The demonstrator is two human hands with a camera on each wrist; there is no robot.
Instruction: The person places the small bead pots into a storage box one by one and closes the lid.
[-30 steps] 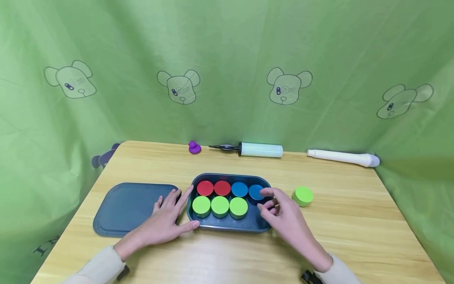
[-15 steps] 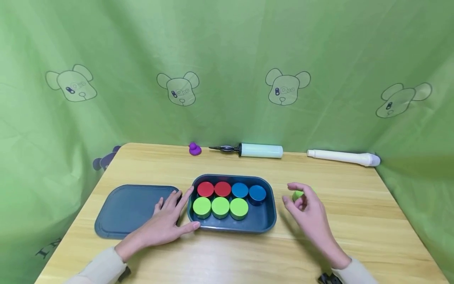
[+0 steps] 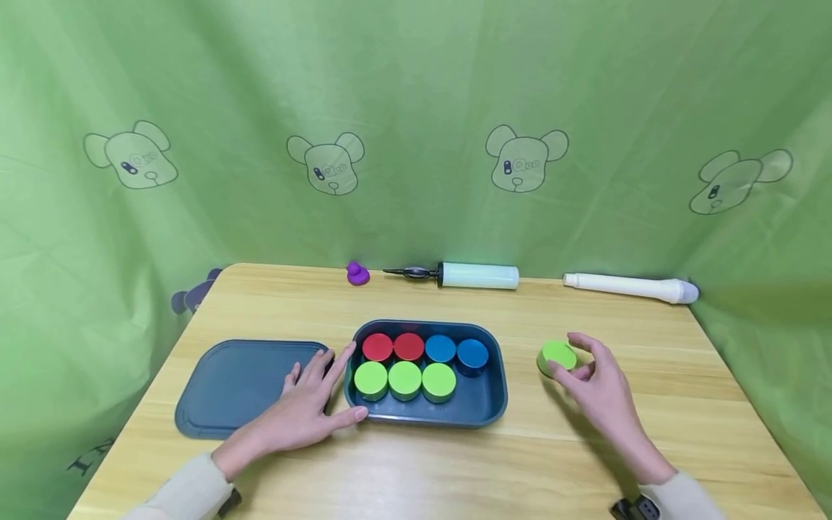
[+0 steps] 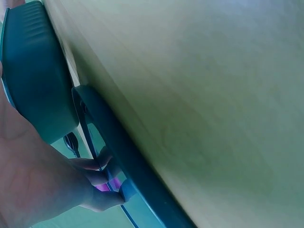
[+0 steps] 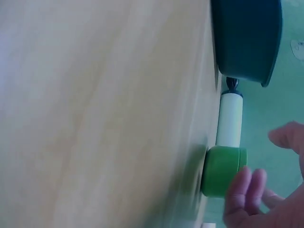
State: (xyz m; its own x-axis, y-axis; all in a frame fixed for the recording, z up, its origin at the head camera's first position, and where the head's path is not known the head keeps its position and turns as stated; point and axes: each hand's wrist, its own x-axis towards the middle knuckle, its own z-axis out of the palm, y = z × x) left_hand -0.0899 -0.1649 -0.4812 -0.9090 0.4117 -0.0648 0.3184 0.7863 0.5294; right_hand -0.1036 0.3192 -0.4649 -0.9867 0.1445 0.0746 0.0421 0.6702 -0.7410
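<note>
A dark blue-grey open box (image 3: pixel 477 412) holds two red (image 3: pixel 393 347), two blue (image 3: pixel 456 352) and three green round canisters (image 3: pixel 405 379). My left hand (image 3: pixel 302 410), fingers spread, touches the box's left rim with forefinger and thumb; its other fingers lie over the edge of the flat matching lid (image 3: pixel 243 383). To the right of the box, one more green canister (image 3: pixel 555 356) stands on the table. Around its near and right side is my right hand (image 3: pixel 599 383). In the right wrist view the thumb (image 5: pixel 287 135) is apart from that canister (image 5: pixel 221 171), its fingers right beside it.
Along the table's back edge lie a purple rubber duck (image 3: pixel 357 274), a hand air pump (image 3: pixel 477 275) with a pale blue barrel, and a white microphone-shaped object (image 3: pixel 630 287). A green curtain (image 3: pixel 416 108) hangs behind the table.
My right hand has moved right, from the box's right end to the lone green canister, coming in low at its side. The left hand has kept its place on the box and lid.
</note>
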